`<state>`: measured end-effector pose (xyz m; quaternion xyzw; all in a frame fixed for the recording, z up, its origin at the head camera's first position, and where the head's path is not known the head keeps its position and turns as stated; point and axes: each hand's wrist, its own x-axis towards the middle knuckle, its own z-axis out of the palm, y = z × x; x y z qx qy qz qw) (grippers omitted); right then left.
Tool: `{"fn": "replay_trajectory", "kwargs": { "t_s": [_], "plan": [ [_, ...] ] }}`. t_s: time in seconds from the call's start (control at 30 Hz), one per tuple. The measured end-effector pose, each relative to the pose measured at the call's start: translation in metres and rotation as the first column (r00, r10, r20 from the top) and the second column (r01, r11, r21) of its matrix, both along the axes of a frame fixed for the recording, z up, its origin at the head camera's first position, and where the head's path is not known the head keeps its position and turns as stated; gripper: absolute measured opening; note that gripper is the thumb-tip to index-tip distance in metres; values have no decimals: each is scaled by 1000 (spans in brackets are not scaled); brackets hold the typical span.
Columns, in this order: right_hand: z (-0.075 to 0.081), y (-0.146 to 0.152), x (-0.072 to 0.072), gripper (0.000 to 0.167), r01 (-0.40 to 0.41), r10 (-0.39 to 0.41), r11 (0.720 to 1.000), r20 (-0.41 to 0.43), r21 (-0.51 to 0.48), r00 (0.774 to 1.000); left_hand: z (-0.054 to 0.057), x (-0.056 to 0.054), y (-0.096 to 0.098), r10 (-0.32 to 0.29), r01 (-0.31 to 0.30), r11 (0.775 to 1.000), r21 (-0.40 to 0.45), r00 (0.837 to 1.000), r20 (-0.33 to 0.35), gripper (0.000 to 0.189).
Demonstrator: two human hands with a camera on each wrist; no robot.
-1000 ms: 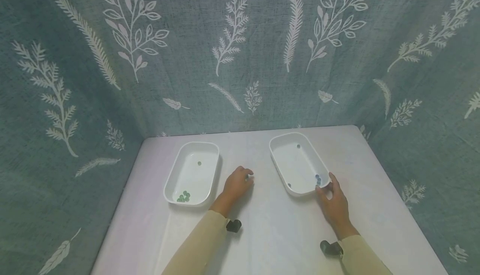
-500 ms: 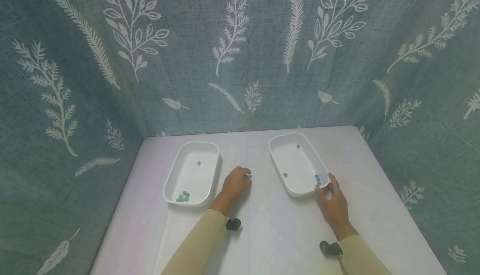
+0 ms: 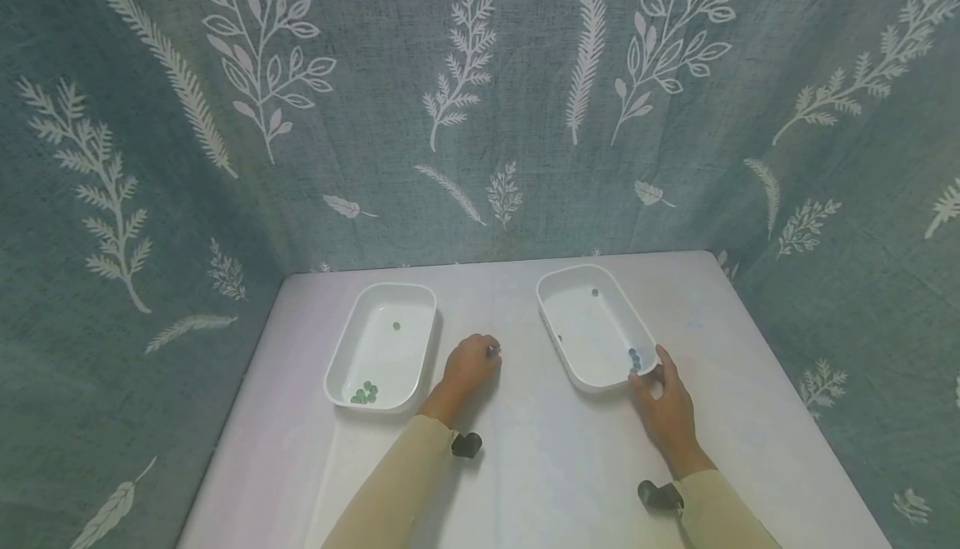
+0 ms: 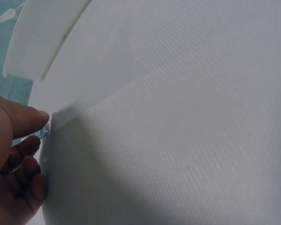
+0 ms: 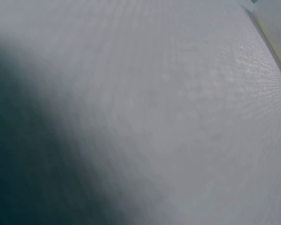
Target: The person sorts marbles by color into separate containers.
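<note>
My left hand [image 3: 470, 363] pinches a small glassy bluish marble [image 4: 42, 132] between thumb and forefinger, above the table between two white trays. In the head view, the marble is mostly hidden by the fingers. My right hand [image 3: 665, 403] grips the near right corner of the right tray [image 3: 545, 309], thumb and fingers at its rim. Several blue marbles [image 3: 634, 359] lie in that corner. A single marble [image 3: 595, 292] sits near the tray's far end, and another dark marble [image 3: 559, 338] is by its left wall. The right wrist view shows no hand.
The left white tray [image 3: 431, 303] has several green marbles [image 3: 365, 393] in its near left corner and one paler marble [image 3: 397, 326] farther back. Both trays stand on a white-covered table [image 3: 547, 466]. A teal leaf-patterned curtain [image 3: 390, 116] encloses the back and sides.
A loose marble in the right tray has rolled away from the near end, along toward the left wall. The left hand has barely shifted with its marble; the right hand keeps its grip.
</note>
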<state>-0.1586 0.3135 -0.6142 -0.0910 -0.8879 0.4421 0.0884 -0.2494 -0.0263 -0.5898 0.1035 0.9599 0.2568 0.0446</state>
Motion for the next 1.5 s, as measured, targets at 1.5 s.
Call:
{"fn": "replay_trajectory", "kwargs": {
  "t_s": [1.5],
  "plan": [
    [-8, 4, -3, 81, -2, 2, 1000, -10, 19, 1000, 23, 12, 42, -85, 89, 989, 117, 996, -40, 18]
  ]
}}
